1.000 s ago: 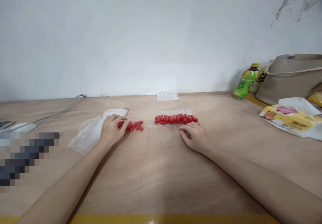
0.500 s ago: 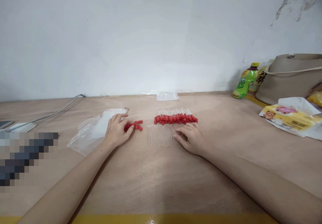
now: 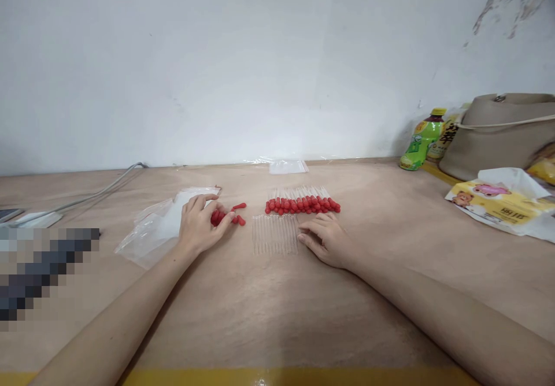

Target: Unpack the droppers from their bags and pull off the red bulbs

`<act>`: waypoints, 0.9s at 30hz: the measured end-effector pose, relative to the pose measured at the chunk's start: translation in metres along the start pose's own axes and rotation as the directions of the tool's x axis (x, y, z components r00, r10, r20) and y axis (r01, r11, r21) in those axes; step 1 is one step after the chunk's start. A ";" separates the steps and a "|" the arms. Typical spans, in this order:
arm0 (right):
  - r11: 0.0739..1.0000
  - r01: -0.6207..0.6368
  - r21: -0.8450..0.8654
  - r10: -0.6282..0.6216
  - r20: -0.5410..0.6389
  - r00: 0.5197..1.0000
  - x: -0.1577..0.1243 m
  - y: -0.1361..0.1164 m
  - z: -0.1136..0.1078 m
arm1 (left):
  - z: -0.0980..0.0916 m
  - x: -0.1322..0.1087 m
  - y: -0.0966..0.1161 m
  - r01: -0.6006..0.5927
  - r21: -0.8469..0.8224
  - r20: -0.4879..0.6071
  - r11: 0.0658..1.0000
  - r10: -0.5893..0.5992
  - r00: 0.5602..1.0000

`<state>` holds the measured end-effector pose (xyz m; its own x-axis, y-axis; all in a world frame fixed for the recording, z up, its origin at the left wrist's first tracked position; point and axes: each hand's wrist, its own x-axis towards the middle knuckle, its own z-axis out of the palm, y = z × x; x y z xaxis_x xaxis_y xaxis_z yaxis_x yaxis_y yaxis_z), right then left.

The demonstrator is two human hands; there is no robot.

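My left hand is curved over a small pile of red rubber bulbs. Its thumb and fingers are apart with bulbs between them, and I see none clearly gripped. A row of thin clear glass tubes lies side by side in front of me. At the row's right end rests my right hand, fingers loosely bent, with a gap between thumb and forefinger. Its fingertips are close beside the last tube; whether they touch it I cannot tell. Behind the row lie many droppers with red bulbs, their glass tips pointing to the wall.
Clear plastic bags lie left of my left hand, and a small zip bag lies by the wall. At right are a green bottle, a beige bag and a yellow tissue pack. A grey cable crosses the left side.
My left hand has drawn slightly back to the left, and its fingers have lifted a little off the red bulbs. Some bulbs in the pile have shifted. My right hand has barely moved.
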<state>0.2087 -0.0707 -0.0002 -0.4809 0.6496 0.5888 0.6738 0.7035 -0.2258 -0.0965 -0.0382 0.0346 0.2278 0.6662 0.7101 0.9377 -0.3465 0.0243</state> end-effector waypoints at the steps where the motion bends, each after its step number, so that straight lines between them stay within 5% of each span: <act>1: 1.000 0.013 0.013 -0.013 0.010 1.000 0.000 0.000 0.000 | -0.001 0.002 0.002 -0.004 -0.016 -0.004 1.000 0.004 1.000; 4: 0.999 0.030 0.026 -0.031 0.024 0.999 0.000 0.001 0.000 | 0.001 0.011 0.011 -0.036 -0.063 0.029 0.997 0.038 0.999; 10: 0.999 -0.034 0.041 0.037 -0.058 0.998 0.002 0.005 -0.002 | 0.020 0.035 0.038 -0.172 -0.077 0.293 0.982 0.188 0.937; 17: 0.995 -0.082 0.052 0.086 -0.096 0.992 0.004 0.005 -0.004 | 0.042 0.052 0.050 -0.010 -0.169 0.487 0.986 0.092 0.869; 23: 0.996 -0.084 0.037 0.087 -0.100 0.991 0.004 0.005 -0.003 | 0.042 0.052 0.051 0.143 -0.147 0.434 0.979 -0.066 0.898; 27: 0.994 -0.093 0.058 0.099 -0.126 0.987 0.004 0.006 -0.002 | 0.030 0.038 0.051 0.194 -0.159 0.224 0.968 -0.156 0.962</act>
<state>0.2121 -0.0645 0.0023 -0.3371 0.6748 0.6565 0.6815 0.6560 -0.3243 -0.0323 -0.0109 0.0416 0.1311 0.8428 0.5220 0.9101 -0.3111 0.2736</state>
